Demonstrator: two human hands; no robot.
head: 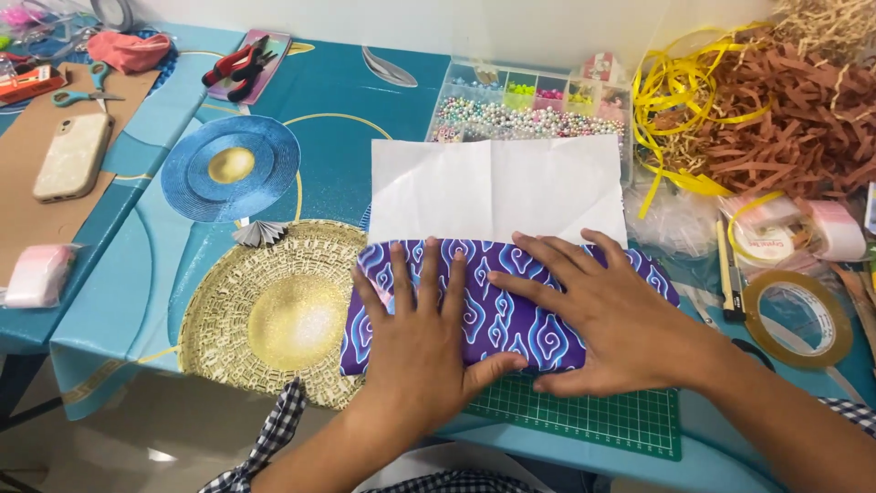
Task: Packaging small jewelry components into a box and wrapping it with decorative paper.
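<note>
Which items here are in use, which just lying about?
In use: left hand, right hand, purple patterned wrapping paper, green cutting mat.
Lying about: bead box, tape roll, phone, scissors, pliers, paper shreds.

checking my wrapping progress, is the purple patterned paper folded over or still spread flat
Folded over: the purple paper wraps up and back, its white underside showing beyond, with the left hand and right hand pressing it flat.

I see a flat parcel wrapped in purple paper with blue-and-white cloud swirls lying lengthwise across the green cutting mat — its near edge over the grid. The paper's white underside lies unfolded flat behind it — creased down the middle, reaching the bead box.
</note>
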